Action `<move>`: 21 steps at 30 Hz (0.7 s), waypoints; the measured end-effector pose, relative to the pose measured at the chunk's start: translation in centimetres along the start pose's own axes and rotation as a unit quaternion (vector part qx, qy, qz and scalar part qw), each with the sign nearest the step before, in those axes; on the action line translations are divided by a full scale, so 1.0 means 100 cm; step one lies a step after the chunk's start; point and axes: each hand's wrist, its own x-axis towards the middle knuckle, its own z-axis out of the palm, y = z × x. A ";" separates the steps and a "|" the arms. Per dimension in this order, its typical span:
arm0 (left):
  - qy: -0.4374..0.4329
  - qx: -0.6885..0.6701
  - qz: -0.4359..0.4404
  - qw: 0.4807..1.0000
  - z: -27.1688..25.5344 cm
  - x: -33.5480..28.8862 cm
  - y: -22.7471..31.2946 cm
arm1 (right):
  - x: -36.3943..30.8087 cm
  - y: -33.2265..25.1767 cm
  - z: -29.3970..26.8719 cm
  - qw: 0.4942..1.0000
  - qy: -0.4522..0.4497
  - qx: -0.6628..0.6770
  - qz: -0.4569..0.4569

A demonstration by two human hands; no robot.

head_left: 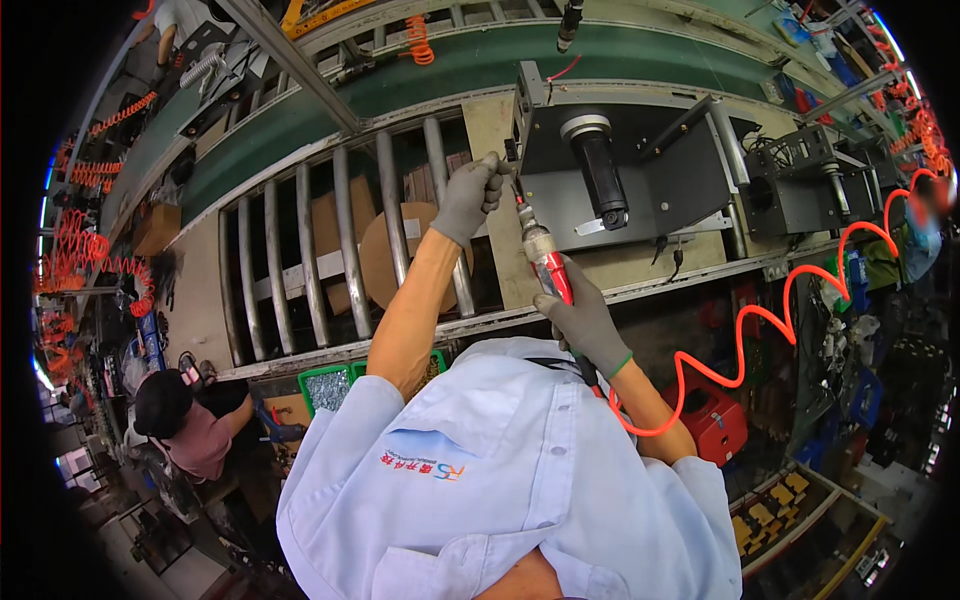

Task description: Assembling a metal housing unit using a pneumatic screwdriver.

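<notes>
My right hand (pixel 592 322), in a grey glove, is wrapped round a red and silver power screwdriver (pixel 545 258). Its tip points up and away from me, toward the left edge of a black metal housing (pixel 650 195). Close beside that edge, my left hand (pixel 468 200), gloved too, is closed with its fingertips pinched together. Whatever it may hold is hidden. A black cylinder (pixel 600 175) with a pale collar stands out inside the housing. From the screwdriver's lower end a cable or hose runs back past my right wrist.
An orange coiled hose (pixel 740 350) loops along my right side. Metal rollers (pixel 345 240) lie left of the housing, with a second black unit (pixel 795 190) to its right. Green bins (pixel 325 387) of small parts sit by my left elbow. Another person (pixel 200 425) sits at lower left.
</notes>
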 end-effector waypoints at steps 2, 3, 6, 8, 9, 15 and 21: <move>0.100 0.005 -0.001 0.995 0.012 0.003 0.010 | 0.000 -0.007 -0.002 1.000 0.006 0.008 -0.015; 0.098 0.004 0.005 0.995 0.018 0.002 0.016 | 0.002 -0.012 -0.004 1.000 0.019 0.018 -0.011; 0.064 -0.035 -0.030 0.997 0.031 0.005 0.026 | 0.012 -0.024 -0.007 0.998 0.033 0.056 -0.019; 0.025 -0.003 -0.051 0.998 0.041 0.008 0.027 | 0.021 -0.028 -0.008 0.997 0.058 0.054 -0.021; 0.033 0.010 -0.069 0.997 0.053 0.006 0.032 | 0.021 -0.034 -0.007 0.997 0.057 0.055 -0.007; -0.050 0.027 -0.015 0.998 0.058 0.020 0.020 | 0.034 -0.028 -0.005 0.995 0.080 0.038 -0.040; -0.024 0.007 -0.022 0.999 0.058 0.025 0.019 | 0.033 -0.036 -0.004 0.996 0.082 0.030 -0.015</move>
